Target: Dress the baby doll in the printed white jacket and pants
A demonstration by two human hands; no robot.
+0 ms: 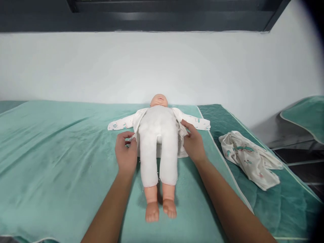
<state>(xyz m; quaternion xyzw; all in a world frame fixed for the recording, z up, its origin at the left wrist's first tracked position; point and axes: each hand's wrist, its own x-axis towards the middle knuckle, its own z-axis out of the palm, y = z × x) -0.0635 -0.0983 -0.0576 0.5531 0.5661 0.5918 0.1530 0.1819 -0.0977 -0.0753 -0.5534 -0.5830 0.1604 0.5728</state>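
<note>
Doll (159, 123) on its back on the green sheet (63, 168), head toward the white wall (152, 67), bare feet nearest the person. Shirt (123, 124) beneath and around the torso, front open, printed sleeves spread out to either side. Left hand (126, 152): fingers curled, thumb and forefinger nearly closed, pinching the shirt's edge beside the hip. Right hand (194, 141): thumb and fingers drawn together on the opposite edge, fabric bunched at the tips. Off to the right, crumpled printed garment (249, 158) on the darker quilted mat (278, 209), well apart from both hands.
</note>
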